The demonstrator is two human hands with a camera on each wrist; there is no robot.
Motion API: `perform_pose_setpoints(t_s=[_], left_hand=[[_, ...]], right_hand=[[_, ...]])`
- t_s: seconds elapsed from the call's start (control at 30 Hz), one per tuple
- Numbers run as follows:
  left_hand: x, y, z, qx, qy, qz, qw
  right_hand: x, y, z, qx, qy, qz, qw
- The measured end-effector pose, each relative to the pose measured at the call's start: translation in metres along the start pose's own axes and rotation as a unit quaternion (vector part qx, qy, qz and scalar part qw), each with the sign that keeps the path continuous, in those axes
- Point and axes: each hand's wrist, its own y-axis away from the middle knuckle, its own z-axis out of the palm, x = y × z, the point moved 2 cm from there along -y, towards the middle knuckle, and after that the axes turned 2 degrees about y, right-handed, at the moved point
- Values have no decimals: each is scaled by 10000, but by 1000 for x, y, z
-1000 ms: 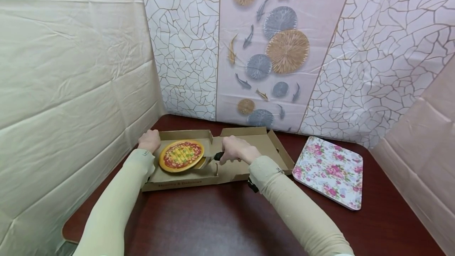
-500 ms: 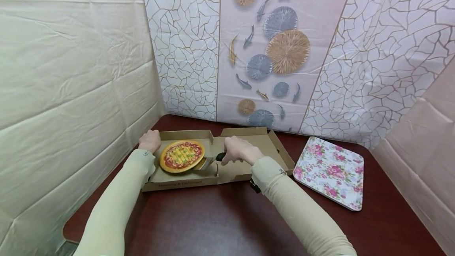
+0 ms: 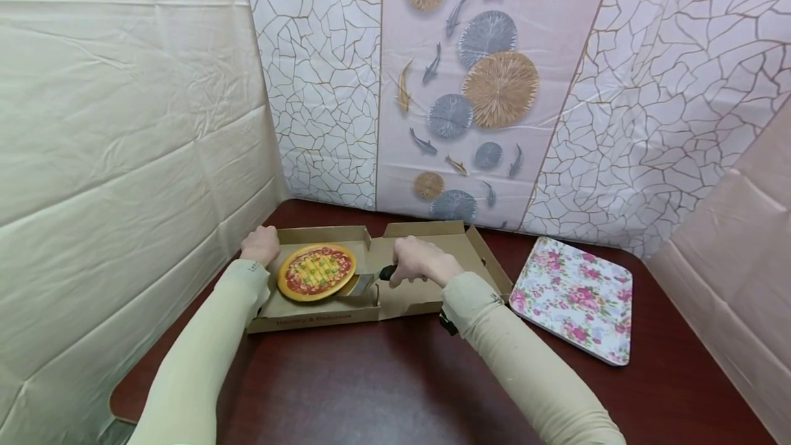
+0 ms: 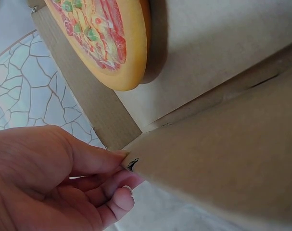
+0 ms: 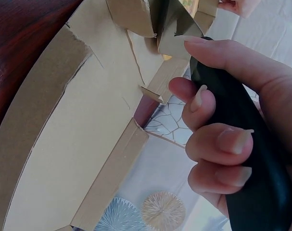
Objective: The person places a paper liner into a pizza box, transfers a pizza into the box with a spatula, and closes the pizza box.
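Observation:
A round pizza with a thick yellow crust lies in the left half of an opened cardboard pizza box. With thumb and fingers, my left hand pinches the box's left side wall near a corner. My right hand grips the black handle of a pizza server, its fingers curled round it and the thumb along the top. The server's metal blade points left, its front part hidden under the pizza's right edge. In the left wrist view the pizza casts a shadow on the box floor.
The box lid lies folded out to the right, beneath my right hand. A floral tray sits farther right on the dark red-brown table. Patterned cloth hangs behind the table, with plain cloth along the left.
My right hand has shifted slightly right with the pizza server, and a bit more of the blade shows beside the pizza. The left hand keeps its place on the box wall.

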Motion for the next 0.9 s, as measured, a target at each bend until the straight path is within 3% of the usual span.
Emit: perform_pose_setpoints(t_s=[0.9], left_hand=[[-2,1,-1,31,103,44,9999]], right_hand=[[8,6,-8,-68,74,59,9999]])
